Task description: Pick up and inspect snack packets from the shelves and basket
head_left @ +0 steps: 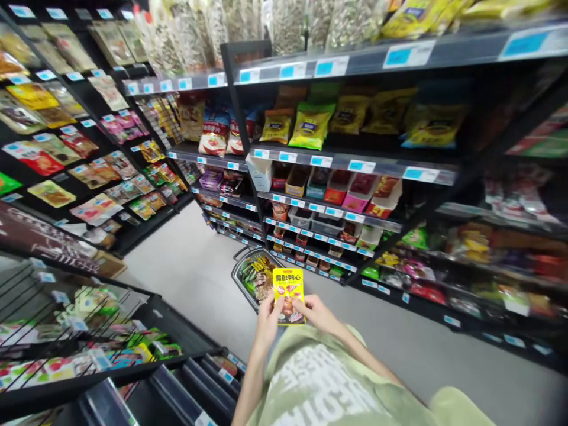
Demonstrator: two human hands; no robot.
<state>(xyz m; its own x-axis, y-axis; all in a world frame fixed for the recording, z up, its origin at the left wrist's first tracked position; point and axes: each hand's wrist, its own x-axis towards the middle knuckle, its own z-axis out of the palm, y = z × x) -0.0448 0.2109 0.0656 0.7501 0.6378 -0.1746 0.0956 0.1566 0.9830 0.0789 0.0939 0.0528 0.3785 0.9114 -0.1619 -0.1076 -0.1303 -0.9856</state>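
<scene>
A small yellow snack packet with dark lettering and a food picture is held upright in front of my body. My left hand grips its lower left edge, the thumb lying on the front. On the opposite side my right hand pinches the lower right edge, also thumb in front. The fingers behind the packet are hidden. Just beyond it, on the floor, stands a dark shopping basket filled with several packaged snacks; the packet and my left hand cover part of it.
Ahead, a black shelf unit carries snack bags, open boxes and price tags. More packets hang on a rack at the left. A low display bin stands near my left side. Grey floor runs between the shelves.
</scene>
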